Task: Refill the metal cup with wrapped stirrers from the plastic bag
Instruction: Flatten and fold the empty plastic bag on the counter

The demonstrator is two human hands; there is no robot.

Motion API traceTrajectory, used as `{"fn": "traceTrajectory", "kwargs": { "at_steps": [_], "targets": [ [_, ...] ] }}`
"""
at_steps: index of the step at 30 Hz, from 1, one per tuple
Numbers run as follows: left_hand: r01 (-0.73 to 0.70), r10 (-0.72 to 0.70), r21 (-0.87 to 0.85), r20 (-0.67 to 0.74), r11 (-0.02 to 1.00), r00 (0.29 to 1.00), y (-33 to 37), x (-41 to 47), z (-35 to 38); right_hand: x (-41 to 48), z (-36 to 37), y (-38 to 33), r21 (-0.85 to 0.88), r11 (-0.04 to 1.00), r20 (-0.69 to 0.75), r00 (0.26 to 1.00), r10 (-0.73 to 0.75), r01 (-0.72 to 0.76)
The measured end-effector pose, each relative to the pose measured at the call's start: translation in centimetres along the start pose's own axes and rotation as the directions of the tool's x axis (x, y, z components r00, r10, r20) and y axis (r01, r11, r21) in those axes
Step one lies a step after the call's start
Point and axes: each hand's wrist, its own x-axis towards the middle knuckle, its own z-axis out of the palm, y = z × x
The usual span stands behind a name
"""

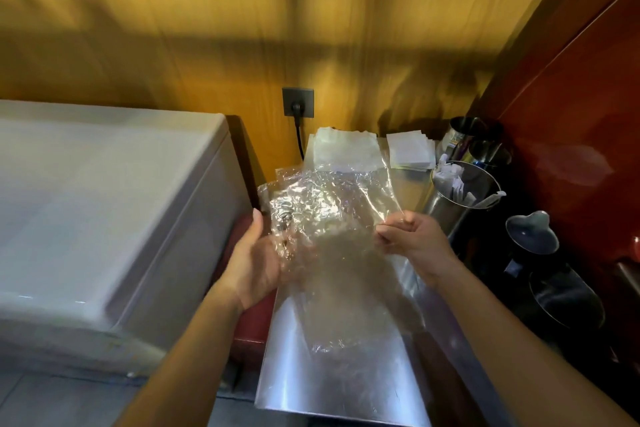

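Note:
A crumpled clear plastic bag (329, 215) hangs between my two hands above a steel counter (332, 378). It looks empty; I see no stirrers inside it. My left hand (258, 260) lies under the bag's left side, palm up, thumb raised along its edge. My right hand (412, 239) pinches the bag's right edge between thumb and fingers. To the right stands the metal cup (450, 204), tilted, with several white paper-wrapped stirrers (453, 180) sticking out of its mouth.
A large white chest appliance (104, 204) fills the left. At the back lie stacks of white napkins (343, 149) and a wall socket with a black cable (298, 102). More metal cups (474, 139) and black jugs (533, 239) crowd the right, beside a red wall.

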Motion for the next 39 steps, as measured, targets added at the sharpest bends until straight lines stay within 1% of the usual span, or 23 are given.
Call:
{"fn": "traceTrajectory", "kwargs": {
  "at_steps": [1, 2, 3, 5, 7, 9, 11, 15, 18, 20, 21, 23, 24, 27, 29, 32, 36, 39],
  "targets": [
    [0.019, -0.019, -0.01, -0.027, 1.0, 0.999, -0.4, 0.1, 0.5, 0.0, 0.0, 0.2, 0.021, 1.0, -0.031, 0.999, 0.015, -0.014],
    [0.034, -0.031, 0.038, -0.082, 0.999, 0.996, -0.6, 0.2, 0.9, 0.0, 0.0, 0.3, 0.037, 0.999, -0.06, 0.998, 0.024, -0.022],
    [0.041, -0.02, 0.143, -0.146, 0.989, 0.989, -0.9, 0.4, 1.2, 0.0, 0.0, 0.4, 0.051, 0.998, -0.085, 0.996, 0.031, -0.027],
    [0.026, 0.061, 0.364, -0.225, 0.931, 0.972, -1.3, 0.5, 1.7, -0.1, 0.0, 0.5, 0.073, 0.997, -0.113, 0.993, 0.036, -0.028],
    [-0.022, 0.144, 0.428, -0.254, 0.903, 0.956, -1.6, 0.6, 1.7, -0.3, 0.0, 0.5, 0.062, 0.998, -0.12, 0.992, 0.031, -0.024],
    [-0.073, 0.202, 0.427, -0.266, 0.901, 0.943, -1.8, 0.8, 1.6, -0.3, -0.1, 0.5, 0.046, 0.999, -0.121, 0.992, 0.031, -0.026],
    [-0.108, 0.223, 0.406, -0.247, 0.908, 0.943, -1.7, 0.8, 1.5, -0.3, -0.1, 0.6, 0.044, 0.999, -0.117, 0.993, 0.031, -0.026],
    [-0.123, 0.222, 0.377, -0.233, 0.918, 0.947, -1.7, 0.6, 1.2, -0.2, -0.3, 0.9, 0.062, 0.998, -0.068, 0.997, 0.035, -0.031],
    [-0.155, 0.229, 0.278, -0.259, 0.948, 0.938, -1.7, 0.6, 0.9, -0.3, -0.7, 1.2, 0.077, 0.995, 0.017, 0.997, 0.069, -0.07],
    [-0.152, 0.208, 0.224, -0.256, 0.963, 0.944, -1.7, 0.6, 0.9, -0.3, -0.9, 1.4, 0.08, 0.995, 0.016, 0.998, 0.062, -0.063],
    [-0.139, 0.195, 0.225, -0.251, 0.964, 0.948, -1.8, 0.6, 0.9, -0.4, -0.9, 1.3, 0.09, 0.994, 0.013, 0.998, 0.06, -0.061],
    [-0.079, 0.157, 0.298, -0.248, 0.951, 0.956, -2.0, 0.5, 1.0, -0.4, -0.9, 1.2, 0.092, 0.994, 0.023, 0.998, 0.052, -0.054],
    [-0.068, 0.159, 0.327, -0.262, 0.943, 0.952, -2.1, 0.5, 1.1, -0.4, -0.9, 1.2, 0.084, 0.995, 0.031, 0.998, 0.046, -0.049],
    [-0.098, 0.197, 0.33, -0.284, 0.939, 0.938, -2.1, 0.5, 1.4, -0.6, -1.1, 1.0, 0.088, 0.994, 0.054, 0.997, 0.053, -0.058],
    [-0.128, 0.228, 0.327, -0.289, 0.936, 0.93, -2.0, 0.6, 1.4, -0.7, -1.5, 1.0, 0.1, 0.99, 0.086, 0.992, 0.094, -0.102],
    [-0.151, 0.251, 0.353, -0.256, 0.923, 0.934, -1.7, 0.5, 1.6, -0.9, -2.1, 1.2, 0.025, 0.986, 0.136, 0.977, 0.163, -0.168],
    [-0.157, 0.294, 0.457, -0.247, 0.876, 0.923, -1.5, 0.4, 1.8, -1.0, -2.6, 1.7, -0.063, 0.984, 0.087, 0.981, 0.171, -0.166],
    [-0.157, 0.306, 0.463, -0.267, 0.873, 0.914, -1.3, 0.5, 1.7, -1.0, -2.7, 2.1, -0.099, 0.979, 0.059, 0.981, 0.186, -0.18]
  ]
}}
